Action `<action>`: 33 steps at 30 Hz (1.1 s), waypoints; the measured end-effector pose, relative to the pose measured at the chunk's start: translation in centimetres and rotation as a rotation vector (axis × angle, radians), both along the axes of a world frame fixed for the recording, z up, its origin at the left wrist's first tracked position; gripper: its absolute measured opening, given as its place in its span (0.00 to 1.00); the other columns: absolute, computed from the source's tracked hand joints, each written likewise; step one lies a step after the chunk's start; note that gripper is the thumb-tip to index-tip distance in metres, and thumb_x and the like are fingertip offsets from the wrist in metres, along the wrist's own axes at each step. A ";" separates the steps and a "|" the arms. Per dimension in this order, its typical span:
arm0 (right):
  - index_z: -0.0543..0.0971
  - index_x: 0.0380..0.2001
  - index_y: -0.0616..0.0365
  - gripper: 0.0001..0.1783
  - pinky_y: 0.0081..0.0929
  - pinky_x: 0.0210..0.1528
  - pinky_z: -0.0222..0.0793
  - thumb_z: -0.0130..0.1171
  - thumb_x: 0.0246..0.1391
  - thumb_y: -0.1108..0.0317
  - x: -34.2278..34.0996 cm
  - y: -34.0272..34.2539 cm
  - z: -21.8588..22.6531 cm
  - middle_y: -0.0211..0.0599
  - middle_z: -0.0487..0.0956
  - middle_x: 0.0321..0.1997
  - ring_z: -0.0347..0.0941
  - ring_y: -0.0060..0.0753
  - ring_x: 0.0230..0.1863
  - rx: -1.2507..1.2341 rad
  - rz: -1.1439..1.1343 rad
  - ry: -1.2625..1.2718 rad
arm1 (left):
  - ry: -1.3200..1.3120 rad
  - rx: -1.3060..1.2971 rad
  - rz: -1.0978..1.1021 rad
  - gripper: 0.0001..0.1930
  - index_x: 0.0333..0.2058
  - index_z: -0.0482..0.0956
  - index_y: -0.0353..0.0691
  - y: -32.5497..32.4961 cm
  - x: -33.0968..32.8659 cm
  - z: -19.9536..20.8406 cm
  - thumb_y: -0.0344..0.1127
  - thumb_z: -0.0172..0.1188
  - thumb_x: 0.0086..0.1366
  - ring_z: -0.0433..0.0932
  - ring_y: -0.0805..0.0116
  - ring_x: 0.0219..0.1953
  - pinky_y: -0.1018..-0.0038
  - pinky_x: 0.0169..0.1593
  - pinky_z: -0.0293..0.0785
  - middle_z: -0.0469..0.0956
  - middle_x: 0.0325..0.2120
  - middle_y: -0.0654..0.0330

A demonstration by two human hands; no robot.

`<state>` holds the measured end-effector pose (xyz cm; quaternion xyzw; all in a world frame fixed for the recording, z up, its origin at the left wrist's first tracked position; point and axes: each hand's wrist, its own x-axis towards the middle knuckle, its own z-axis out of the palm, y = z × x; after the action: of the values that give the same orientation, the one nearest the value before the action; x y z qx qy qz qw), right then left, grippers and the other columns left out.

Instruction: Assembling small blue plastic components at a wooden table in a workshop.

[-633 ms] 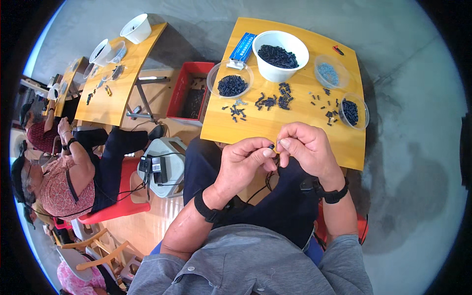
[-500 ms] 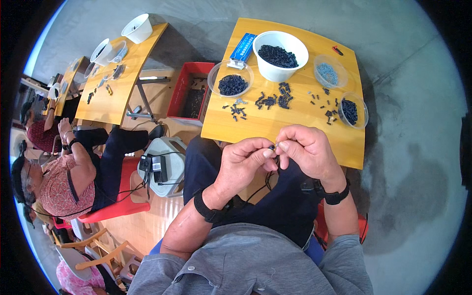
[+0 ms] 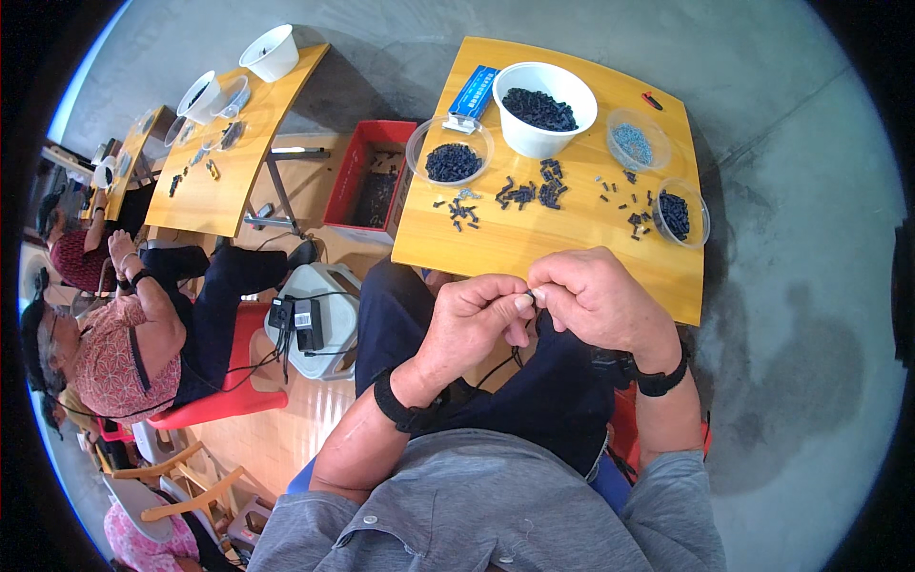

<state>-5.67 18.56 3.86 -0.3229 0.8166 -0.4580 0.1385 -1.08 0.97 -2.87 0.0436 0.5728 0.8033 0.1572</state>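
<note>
My left hand (image 3: 474, 319) and my right hand (image 3: 602, 299) meet over my lap, just off the table's near edge. Both are closed, thumbs and fingertips pressed together. A small black piece (image 3: 531, 295) is pinched between the fingertips of both hands; they cover most of it, so its exact kind is unclear. On the wooden table (image 3: 457, 250) ahead lie loose black pieces (image 3: 550, 186) of similar size. A clear bowl of black pieces (image 3: 450, 181) stands at the left, and a smaller clear bowl of black pieces (image 3: 702, 224) at the right.
A white bucket (image 3: 538, 148) full of black pieces stands at the back beside a blue box (image 3: 474, 91). Small bluish metal bits fill a clear tub (image 3: 656, 129). A red bin (image 3: 349, 176) and a grey stool (image 3: 329, 357) are on the left, near a seated co-worker (image 3: 129, 357).
My fingertips have closed in around the black piece, which shows less now. My right hand has turned slightly, its wrist shifting a little to the right.
</note>
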 end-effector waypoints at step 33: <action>0.73 0.29 0.63 0.01 0.17 0.23 0.66 0.54 0.53 0.79 2.6 0.0 -0.5 0.29 0.75 0.23 0.70 0.15 0.23 -0.310 -0.234 -0.163 | -0.061 0.059 -0.062 0.07 0.39 0.76 0.31 -0.4 -0.1 3.1 0.26 0.52 0.65 0.79 0.73 0.26 0.78 0.31 0.78 0.79 0.31 0.58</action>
<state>-3.07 18.56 3.34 -0.2052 0.7544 -0.6157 0.0986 -1.20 0.59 0.25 0.0414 0.5423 0.8155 0.1980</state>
